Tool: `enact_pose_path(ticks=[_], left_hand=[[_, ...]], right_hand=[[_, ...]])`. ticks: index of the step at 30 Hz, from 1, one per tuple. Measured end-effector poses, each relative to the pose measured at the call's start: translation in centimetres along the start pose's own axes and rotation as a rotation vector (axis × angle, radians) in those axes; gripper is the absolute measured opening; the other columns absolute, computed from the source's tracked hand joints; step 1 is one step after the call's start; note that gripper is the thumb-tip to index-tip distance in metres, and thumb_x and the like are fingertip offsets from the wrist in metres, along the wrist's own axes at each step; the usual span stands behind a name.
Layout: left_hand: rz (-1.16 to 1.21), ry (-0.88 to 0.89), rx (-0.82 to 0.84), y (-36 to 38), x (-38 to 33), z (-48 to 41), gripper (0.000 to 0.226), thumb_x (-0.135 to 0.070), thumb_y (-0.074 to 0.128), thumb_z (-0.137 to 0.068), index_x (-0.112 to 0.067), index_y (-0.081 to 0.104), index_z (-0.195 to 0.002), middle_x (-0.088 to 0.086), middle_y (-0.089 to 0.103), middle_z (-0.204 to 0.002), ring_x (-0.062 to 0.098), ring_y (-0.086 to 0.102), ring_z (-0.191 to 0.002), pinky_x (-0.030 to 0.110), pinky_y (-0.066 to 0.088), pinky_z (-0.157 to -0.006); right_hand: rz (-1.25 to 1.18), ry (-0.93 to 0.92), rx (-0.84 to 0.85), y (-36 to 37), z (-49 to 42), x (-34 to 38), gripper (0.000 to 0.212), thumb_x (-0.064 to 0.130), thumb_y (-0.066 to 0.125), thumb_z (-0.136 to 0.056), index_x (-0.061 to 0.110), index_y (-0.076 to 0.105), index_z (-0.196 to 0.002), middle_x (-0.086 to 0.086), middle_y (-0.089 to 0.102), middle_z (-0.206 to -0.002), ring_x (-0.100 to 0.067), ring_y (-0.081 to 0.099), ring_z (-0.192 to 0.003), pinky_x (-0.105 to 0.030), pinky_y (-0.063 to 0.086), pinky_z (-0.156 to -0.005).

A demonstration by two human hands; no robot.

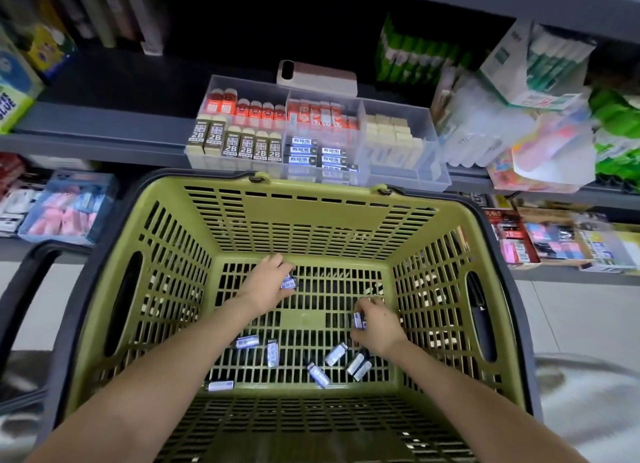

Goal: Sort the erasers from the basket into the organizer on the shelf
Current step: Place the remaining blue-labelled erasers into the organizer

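Note:
Both my hands are down inside the green basket (242,216). My left hand (266,280) grips a small blue-and-white eraser (289,283) near the far side of the floor. My right hand (375,324) holds another blue eraser (358,320) toward the right. Several loose blue erasers (272,352) lie on the basket floor nearer to me. The clear organizer (433,171) stands on the shelf just beyond the basket, its compartments holding brown 2B, orange, blue and cream erasers.
A phone (317,77) lies on the shelf behind the organizer. Packaged stationery crowds the shelf right (519,116) and left (14,92). Lower shelves hold boxes of goods (69,206). The basket's black handle (20,289) sticks out at left.

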State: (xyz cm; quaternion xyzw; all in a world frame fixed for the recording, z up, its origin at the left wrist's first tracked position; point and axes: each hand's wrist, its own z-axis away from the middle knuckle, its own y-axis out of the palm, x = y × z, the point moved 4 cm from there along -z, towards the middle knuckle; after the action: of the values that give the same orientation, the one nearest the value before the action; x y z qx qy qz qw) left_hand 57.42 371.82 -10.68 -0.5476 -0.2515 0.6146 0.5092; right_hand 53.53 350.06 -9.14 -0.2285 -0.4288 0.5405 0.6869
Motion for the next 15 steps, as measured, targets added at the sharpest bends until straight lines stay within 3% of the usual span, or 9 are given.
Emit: enact_pose_path(ticks=[2, 3, 5, 7, 10, 12, 13, 15], left_hand=[[0.324, -0.093, 0.005, -0.1, -0.8, 0.5, 0.048, -0.029, 0.061, -0.091, -0.014, 0.048, -0.135, 0.006, 0.052, -0.124, 0.018, 0.05, -0.109, 0.032, 0.045, -0.096], [0.617, -0.198, 0.058, 0.1, -1.4, 0.8, 0.043, -0.027, 0.059, -0.092, -0.013, 0.05, -0.132, 0.006, 0.051, -0.123, 0.017, 0.052, -0.102, 0.032, 0.05, -0.09], [1.284, -0.443, 0.266, 0.9, -3.1, 1.5, 0.032, -0.019, 0.054, -0.091, -0.01, 0.054, -0.122, 0.008, 0.049, -0.127, 0.02, 0.054, -0.101, 0.035, 0.056, -0.08], [1.696, -0.578, 0.437, 1.2, -4.6, 2.1, 0.03, -0.019, 0.051, -0.084, -0.007, 0.056, -0.111, 0.017, 0.055, -0.12, 0.027, 0.058, -0.099, 0.042, 0.055, -0.078], [1.889, -0.649, 0.529, 1.7, -5.6, 2.4, 0.039, -0.036, 0.044, -0.094, -0.003, 0.061, -0.108, 0.023, 0.067, -0.099, 0.036, 0.068, -0.084, 0.047, 0.057, -0.073], [1.902, -0.706, 0.523, 2.2, -5.6, 2.7, 0.046, -0.044, 0.049, -0.093, -0.002, 0.064, -0.103, 0.022, 0.069, -0.08, 0.032, 0.068, -0.07, 0.037, 0.058, -0.061], [1.855, -0.714, 0.518, 2.5, -5.4, 2.9, 0.045, -0.043, 0.052, -0.091, -0.002, 0.066, -0.101, 0.019, 0.068, -0.075, 0.028, 0.066, -0.066, 0.032, 0.057, -0.055], [1.734, -0.703, 0.512, 3.0, -4.9, 3.2, 0.041, -0.041, 0.056, -0.087, -0.003, 0.069, -0.096, 0.015, 0.066, -0.072, 0.022, 0.061, -0.064, 0.027, 0.053, -0.05]], right_hand=[[-0.149, 0.007, -0.017, -0.9, -0.2, 0.7, 0.032, 0.013, 0.066, -0.082, 0.017, 0.05, -0.109, -0.004, 0.053, -0.111, -0.008, 0.056, -0.067, -0.008, 0.042, -0.048], [-0.267, 0.002, -0.024, -1.5, -0.3, 1.4, 0.029, 0.011, 0.066, -0.082, 0.019, 0.049, -0.105, -0.003, 0.056, -0.103, -0.007, 0.054, -0.061, -0.009, 0.042, -0.045], [-0.509, -0.035, -0.019, -2.7, -0.2, 3.3, 0.027, 0.01, 0.067, -0.081, 0.019, 0.051, -0.1, -0.001, 0.059, -0.091, -0.008, 0.052, -0.057, -0.016, 0.046, -0.049], [-0.632, -0.101, 0.026, -3.8, 0.2, 5.3, 0.028, 0.012, 0.069, -0.079, 0.019, 0.053, -0.102, -0.002, 0.062, -0.091, -0.012, 0.057, -0.063, -0.023, 0.051, -0.057], [-0.682, -0.163, 0.123, -4.7, 0.6, 6.4, 0.032, 0.023, 0.071, -0.081, 0.019, 0.055, -0.109, -0.005, 0.063, -0.099, -0.018, 0.067, -0.074, -0.023, 0.054, -0.061], [-0.633, -0.12, 0.12, -5.1, 0.6, 5.2, 0.02, 0.024, 0.066, -0.084, 0.019, 0.058, -0.101, -0.006, 0.065, -0.098, -0.016, 0.065, -0.073, -0.023, 0.055, -0.062], [-0.502, -0.091, 0.14, -5.1, 0.5, 4.2, 0.013, 0.02, 0.065, -0.085, 0.019, 0.059, -0.096, -0.005, 0.065, -0.098, -0.015, 0.064, -0.074, -0.022, 0.055, -0.065], [-0.048, -0.014, 0.282, -3.9, 0.7, 1.9, 0.023, 0.012, 0.067, -0.082, 0.019, 0.059, -0.103, -0.003, 0.061, -0.114, -0.016, 0.062, -0.093, -0.026, 0.054, -0.083]])
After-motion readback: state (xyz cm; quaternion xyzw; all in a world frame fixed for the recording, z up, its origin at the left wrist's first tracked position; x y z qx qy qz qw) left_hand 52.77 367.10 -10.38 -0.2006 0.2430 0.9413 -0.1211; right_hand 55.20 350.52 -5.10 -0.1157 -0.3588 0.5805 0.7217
